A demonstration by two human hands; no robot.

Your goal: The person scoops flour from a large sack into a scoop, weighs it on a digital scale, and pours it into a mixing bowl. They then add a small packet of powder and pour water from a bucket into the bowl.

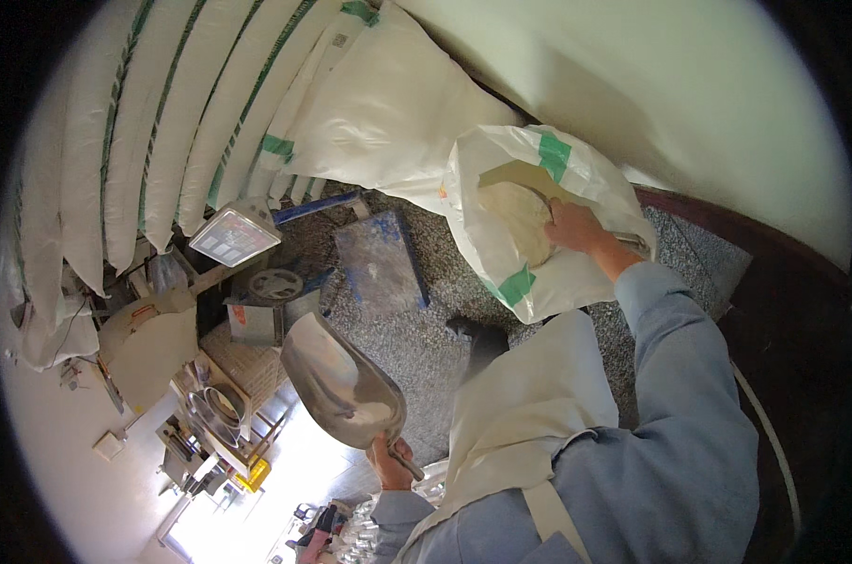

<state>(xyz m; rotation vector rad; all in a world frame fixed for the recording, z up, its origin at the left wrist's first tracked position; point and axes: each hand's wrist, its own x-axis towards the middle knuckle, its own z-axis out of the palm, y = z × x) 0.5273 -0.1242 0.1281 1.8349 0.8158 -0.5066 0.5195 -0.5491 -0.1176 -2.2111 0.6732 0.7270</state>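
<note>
My left hand (390,462) is closed round the handle of a large shiny metal scoop (346,385), its wide bowl showing no load. On the right, my right hand (579,228) reaches into the mouth of an open white bag (576,287) with green strips. Pale flour-like powder (515,221) lies inside, right by the fingers. These fingers are curled, and a dark curved edge runs beside them; what they grip is hidden. A greyish, metallic-looking piece (630,242) shows just past my wrist, against the bag.
Full white sacks (369,113) are stacked at the back and far left. A platform scale (381,261) with a display (235,235) stands on the speckled floor (426,348). Left of me are a wooden-topped table and equipment. A pale wall (689,94) rises behind the bag.
</note>
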